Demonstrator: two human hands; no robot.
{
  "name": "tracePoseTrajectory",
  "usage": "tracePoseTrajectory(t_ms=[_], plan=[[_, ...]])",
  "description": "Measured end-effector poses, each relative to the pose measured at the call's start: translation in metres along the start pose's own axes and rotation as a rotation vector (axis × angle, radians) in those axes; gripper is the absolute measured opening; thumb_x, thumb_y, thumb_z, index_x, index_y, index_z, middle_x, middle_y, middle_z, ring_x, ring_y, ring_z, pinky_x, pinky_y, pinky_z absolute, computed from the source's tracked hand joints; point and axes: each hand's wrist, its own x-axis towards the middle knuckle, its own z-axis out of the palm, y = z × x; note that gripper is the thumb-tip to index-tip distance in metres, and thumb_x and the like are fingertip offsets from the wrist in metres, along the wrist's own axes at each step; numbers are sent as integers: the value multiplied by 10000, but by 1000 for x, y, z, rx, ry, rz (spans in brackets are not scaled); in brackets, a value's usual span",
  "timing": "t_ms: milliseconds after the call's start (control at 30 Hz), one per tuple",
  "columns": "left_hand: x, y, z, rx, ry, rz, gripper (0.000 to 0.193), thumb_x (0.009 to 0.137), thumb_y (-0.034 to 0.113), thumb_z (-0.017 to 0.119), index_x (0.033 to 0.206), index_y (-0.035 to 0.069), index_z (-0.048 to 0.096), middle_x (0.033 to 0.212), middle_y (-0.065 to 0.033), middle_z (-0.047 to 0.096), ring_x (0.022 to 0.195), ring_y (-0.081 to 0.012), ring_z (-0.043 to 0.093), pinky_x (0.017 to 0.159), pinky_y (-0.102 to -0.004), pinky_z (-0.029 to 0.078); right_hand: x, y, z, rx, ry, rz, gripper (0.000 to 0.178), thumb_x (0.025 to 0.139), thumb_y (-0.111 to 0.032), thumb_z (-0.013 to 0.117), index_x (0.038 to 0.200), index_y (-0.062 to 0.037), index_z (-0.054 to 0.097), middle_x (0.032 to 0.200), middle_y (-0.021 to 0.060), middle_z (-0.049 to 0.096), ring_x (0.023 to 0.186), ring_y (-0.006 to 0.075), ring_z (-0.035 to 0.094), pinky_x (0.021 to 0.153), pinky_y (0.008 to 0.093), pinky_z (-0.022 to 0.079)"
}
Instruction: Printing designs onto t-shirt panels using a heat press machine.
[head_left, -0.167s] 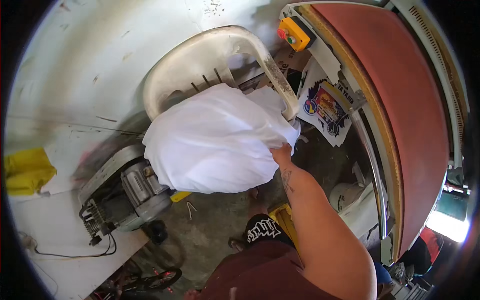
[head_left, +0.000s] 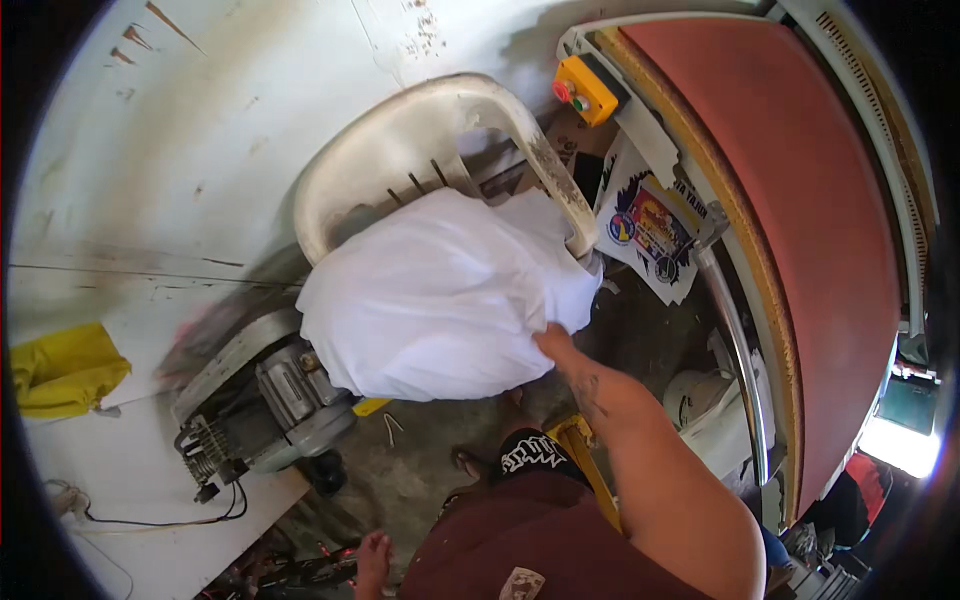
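Two bare hands belong to the person seen from above, and the right hand (head_left: 556,345) grips the lower right part of a large white cloth (head_left: 425,300), its fingers curled in against the fabric with the tips hidden. The cloth lies in a rounded, creased mound over the seat of a grubby white plastic chair (head_left: 328,185), between its arms; what lies under it is hidden. The left hand (head_left: 373,556) hangs low, near the bottom edge, well apart from the cloth, fingers loosely bent; how far they are spread, or whether they hold anything, cannot be told. Right of the chair, on the floor, is a pale, rounded container (head_left: 684,395), perhaps a bucket, partly covered; its contents cannot be made out. Beyond the chair's right arm hangs or leans a white printed sheet (head_left: 650,222) with dark lettering, a round blue emblem and a red-and-yellow picture. White ornate lettering also runs across the person's black shorts (head_left: 540,460), and a small pale patch (head_left: 522,583) marks the dark maroon shirt (head_left: 470,535). A yellow control box (head_left: 588,90) with red and green buttons sits at the corner of a large machine with a red panel (head_left: 780,200). Left of the cloth stands a grey motor unit (head_left: 290,395).
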Motion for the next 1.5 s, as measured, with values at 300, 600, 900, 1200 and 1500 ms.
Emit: tracePoseTrajectory(t_ms=[300, 600, 900, 1200, 1500], plan=[[69, 209, 62, 458, 267, 1229, 506, 695, 250, 727, 1121, 37, 555, 1130, -177, 564, 1034, -333, 555, 906, -401, 434, -285, -257, -41, 938, -1003, -108, 388, 823, -151, 654, 1159, -34, 498, 994, 41, 589, 782, 126, 581, 685, 264, 502], [-38, 376, -18, 331, -42, 1490, 220, 746, 42, 556, 959, 2, 599, 822, -152, 642, 786, -251, 637, 720, -332, 492, -395, -262, -249, 836, -172, -733, 248, 772, -46, 668, 1011, -15, 609, 892, 58, 633, 764, 155, 620, 634, 284, 536], [-307, 516, -52, 189, 760, 2169, 231, 747, 132, 546, 915, -24, 525, 846, -148, 545, 774, -266, 545, 721, -334, 441, -569, -215, -446, 717, 1050, -1454, 172, 889, -99, 554, 1035, -64, 470, 842, 19, 535, 730, 111, 573, 634, 270, 505], [-372, 707, 185, 722, 683, 2021, 327, 704, 43, 598, 1030, 46, 572, 917, -185, 616, 865, -367, 588, 740, -397, 478, -478, -149, -670, 423, 931, -851, 192, 853, -112, 529, 1010, -48, 616, 931, 31, 594, 824, 133, 561, 727, 276, 484], [-425, 741, 256, -91, 754, 2308, 262, 731, -7, 569, 988, 47, 564, 928, -145, 614, 858, -307, 595, 768, -331, 467, -511, -106, -699, 558, 1376, -1066, 294, 889, -143, 558, 1160, -29, 554, 1044, 49, 571, 840, 122, 548, 724, 252, 460]])
